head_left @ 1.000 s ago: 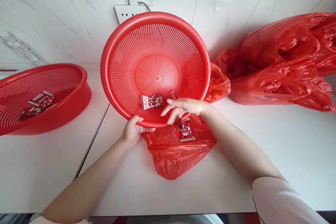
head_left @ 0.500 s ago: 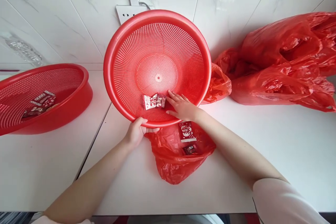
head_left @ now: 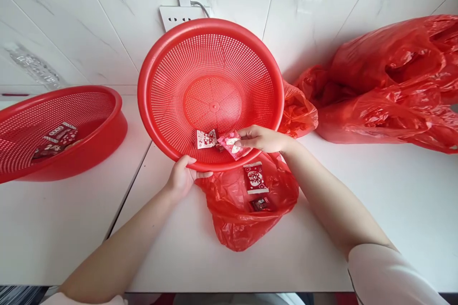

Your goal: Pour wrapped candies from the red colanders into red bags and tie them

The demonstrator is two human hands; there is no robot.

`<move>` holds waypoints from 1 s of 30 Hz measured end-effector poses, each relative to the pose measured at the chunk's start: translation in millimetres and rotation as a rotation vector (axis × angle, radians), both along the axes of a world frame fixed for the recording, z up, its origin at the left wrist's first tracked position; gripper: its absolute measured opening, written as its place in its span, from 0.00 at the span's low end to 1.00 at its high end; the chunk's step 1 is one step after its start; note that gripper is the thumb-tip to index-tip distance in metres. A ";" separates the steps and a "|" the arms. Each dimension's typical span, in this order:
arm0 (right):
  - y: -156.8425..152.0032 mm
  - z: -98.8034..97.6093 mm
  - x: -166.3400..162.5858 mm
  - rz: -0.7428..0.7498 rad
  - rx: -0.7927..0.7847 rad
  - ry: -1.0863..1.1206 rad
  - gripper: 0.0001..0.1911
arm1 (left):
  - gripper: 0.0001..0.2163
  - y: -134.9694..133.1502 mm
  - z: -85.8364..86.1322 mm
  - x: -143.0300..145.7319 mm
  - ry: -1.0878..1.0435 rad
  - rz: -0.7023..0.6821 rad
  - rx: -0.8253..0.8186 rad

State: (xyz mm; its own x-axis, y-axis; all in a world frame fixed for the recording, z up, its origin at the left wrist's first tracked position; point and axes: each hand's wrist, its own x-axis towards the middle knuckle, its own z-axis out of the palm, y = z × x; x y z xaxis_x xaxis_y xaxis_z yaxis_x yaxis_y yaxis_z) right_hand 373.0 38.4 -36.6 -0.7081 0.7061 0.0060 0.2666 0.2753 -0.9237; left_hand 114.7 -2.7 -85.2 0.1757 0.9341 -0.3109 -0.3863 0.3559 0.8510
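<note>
Your left hand (head_left: 182, 178) grips the near rim of the tilted red plastic colander (head_left: 214, 64), thumb over the edge and fingers underneath; your right hand (head_left: 252, 139) has its fingers closed on a pink packet (head_left: 229, 141), just inside the rim's near right. A white-and-red packet (head_left: 204, 139) lies beside it on the colander's sloping wall. Just below the rim, an open red plastic bag (head_left: 236, 233) faces you, holding a dark-red packet (head_left: 255, 178) and a smaller dark packet (head_left: 261, 203). A strip of white tabletop (head_left: 171, 257) separates the bag from the front edge, and more of it stretches right of your right forearm. On your left, tabletop with a dark seam lies between your colander and a second red colander (head_left: 100, 140), which contains dark-red packets (head_left: 60, 136). Room is tighter at the back right, where a small red bag (head_left: 300, 114) sits close against your colander, next to larger red bags (head_left: 386, 100). The dark-red packet carries bold white lettering in a stylised script, too unclear to read surely; the other packets' print is too small.
</note>
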 end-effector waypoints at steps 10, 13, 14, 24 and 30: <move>3.1 -8.2 1.0 0.019 -0.171 0.040 0.14 | 0.07 -1.4 2.5 0.7 0.026 -0.014 0.009; 3.1 -6.8 1.1 0.021 -0.131 0.027 0.12 | 0.07 -1.4 3.2 1.0 0.021 -0.012 0.010; 2.6 -6.0 0.9 0.017 -0.122 0.030 0.11 | 0.08 -1.3 3.0 0.9 0.017 -0.011 0.012; 2.2 -9.3 -1.5 -0.027 -0.045 -0.016 0.12 | 0.09 0.0 2.0 0.6 0.014 -0.010 0.010; -7.0 4.5 1.4 0.194 -0.087 -0.166 0.14 | 0.06 1.5 0.5 0.9 0.024 0.003 0.009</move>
